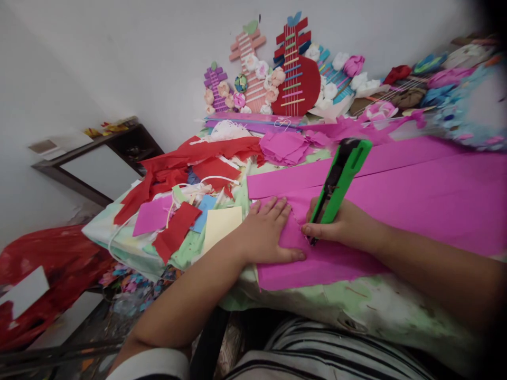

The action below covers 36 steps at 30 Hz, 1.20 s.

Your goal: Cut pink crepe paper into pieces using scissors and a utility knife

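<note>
A large magenta sheet (428, 206) that looks like crepe paper or felt spreads over the right half of the table. My left hand (269, 232) lies flat on its left part, fingers spread, pressing it down. My right hand (340, 224) grips a green and black box cutter (336, 184), held upright and tilted slightly, its tip down at the sheet. A ragged cut line runs between my two hands toward the cutter's tip. The blade itself is barely visible. Behind the sheet lies a pile of smaller magenta pieces (284, 147).
Left of the sheet lie red scraps (166, 171), a cream card (222, 224) and a white cord (111, 237). Guitar-shaped crafts, including a red one (304, 84), lean against the wall. A dark cabinet (99, 163) stands at left; a red plastic bag (51, 264) is below.
</note>
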Motion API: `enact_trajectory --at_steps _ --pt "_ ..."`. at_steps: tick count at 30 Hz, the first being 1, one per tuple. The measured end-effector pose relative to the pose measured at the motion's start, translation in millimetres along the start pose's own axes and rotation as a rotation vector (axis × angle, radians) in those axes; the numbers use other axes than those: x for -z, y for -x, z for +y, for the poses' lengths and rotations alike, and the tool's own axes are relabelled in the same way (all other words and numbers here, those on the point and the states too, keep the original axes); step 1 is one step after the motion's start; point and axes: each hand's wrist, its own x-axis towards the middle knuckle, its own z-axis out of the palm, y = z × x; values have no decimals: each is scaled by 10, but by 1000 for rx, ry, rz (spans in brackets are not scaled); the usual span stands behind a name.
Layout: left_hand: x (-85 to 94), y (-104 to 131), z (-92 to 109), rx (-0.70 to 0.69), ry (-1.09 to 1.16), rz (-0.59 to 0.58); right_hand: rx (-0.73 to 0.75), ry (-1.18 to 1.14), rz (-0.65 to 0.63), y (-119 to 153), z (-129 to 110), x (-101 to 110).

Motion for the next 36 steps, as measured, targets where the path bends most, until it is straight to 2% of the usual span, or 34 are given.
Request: enact_trajectory --at_steps 3,12,19,26,31,36 --pt "1 2 -2 -1 -5 1 5 42 -32 11 -21 -15" --pt "-11 5 -10 -15 -19 24 19 149 -7 -3 32 -38" --pt "-20 2 -13 -18 -25 26 -37 159 91 -20 40 -32" --pt "-12 -4 -7 -19 -10 32 9 -7 -45 23 34 -3" --pt "-10 0 -9 -19 -8 28 37 51 -103 31 25 -25" --pt "-12 3 -7 -21 -9 32 75 131 -81 36 -12 -37"
